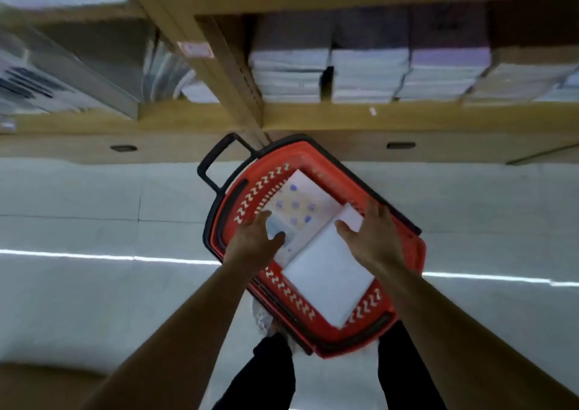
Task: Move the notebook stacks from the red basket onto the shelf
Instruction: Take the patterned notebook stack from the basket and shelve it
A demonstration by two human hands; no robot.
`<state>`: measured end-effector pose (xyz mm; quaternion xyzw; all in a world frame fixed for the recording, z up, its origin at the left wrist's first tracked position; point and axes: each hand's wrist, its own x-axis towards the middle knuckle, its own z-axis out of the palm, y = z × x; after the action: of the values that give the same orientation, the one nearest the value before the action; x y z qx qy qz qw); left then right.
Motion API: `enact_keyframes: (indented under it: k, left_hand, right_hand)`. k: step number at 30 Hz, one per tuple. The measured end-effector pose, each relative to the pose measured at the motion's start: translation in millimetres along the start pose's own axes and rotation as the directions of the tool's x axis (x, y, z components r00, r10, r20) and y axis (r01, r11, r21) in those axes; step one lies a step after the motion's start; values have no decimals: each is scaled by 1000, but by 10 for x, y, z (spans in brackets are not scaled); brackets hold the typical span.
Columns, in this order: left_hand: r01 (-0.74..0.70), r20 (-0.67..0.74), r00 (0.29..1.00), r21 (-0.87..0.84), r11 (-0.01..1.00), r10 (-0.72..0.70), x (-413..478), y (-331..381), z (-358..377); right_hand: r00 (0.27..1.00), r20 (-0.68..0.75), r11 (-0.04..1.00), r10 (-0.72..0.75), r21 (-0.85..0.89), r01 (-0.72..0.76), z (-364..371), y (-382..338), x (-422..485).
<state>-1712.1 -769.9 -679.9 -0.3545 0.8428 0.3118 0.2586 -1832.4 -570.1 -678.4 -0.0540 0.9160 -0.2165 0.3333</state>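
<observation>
A red basket (404, 271) with black handles stands on the floor in front of the shelf (344, 116). Inside lie two notebook stacks: one with a pale cover dotted with purple shapes (300, 209) at the far side, and a plain white one (329, 281) nearer me. My left hand (253, 240) reaches into the basket's left side, fingers spread over the patterned stack. My right hand (372, 237) hovers over the right side, fingers spread, thumb near the white stack's far edge. Neither hand visibly grips anything. The picture is blurred.
The shelf board above the basket holds several stacks of white notebooks (369, 74). A wooden upright (225, 65) divides it from a left bay with more packs (62, 74). Below the board are drawer fronts with dark handles (401, 145). My legs and shoes stand beside the basket on the pale tiled floor (94, 284).
</observation>
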Motion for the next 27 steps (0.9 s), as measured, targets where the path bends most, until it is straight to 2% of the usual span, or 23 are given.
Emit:
enact_keyframes:
  k: [3,6,9,12,14,17,20,24,27]
  left_hand:
    - [-17,38,999,44,999,16,385,-276,324]
    - [-8,23,1000,70,998,7,800,-544,629]
    - [-11,-11,1000,117,993,13,1104,-723,789]
    - [-6,1,1000,124,992,6,1432,-906,977]
    - [1,34,999,81,997,-4,1627,-1020,1081]
    - [-6,9,1000,-14,1000,6,1859,-1114,1220]
    - [14,-13,1000,-70,997,-14,2041,-1126,1302]
    - [79,47,996,-219,973,-70,2219,-1120,1324]
    - [54,37,998,-254,966,-46,2219,-1137,1310]
  right_hand:
    - [999,32,1000,-6,-30,7,652,209,206]
    - [1000,6,991,-6,-134,7,1237,382,400]
    - [996,-86,980,-34,-196,16,1629,503,522]
    - [964,-256,970,-79,-241,15,2007,689,623]
    - [940,-323,959,-106,-282,11,2153,759,640]
    - [906,-401,950,-135,-311,4,2241,809,686]
    - [892,-419,942,-169,-336,21,2280,834,742]
    - [865,-454,929,-214,-367,37,2297,863,778]
    - [861,-460,929,-215,-368,35,2316,866,779]
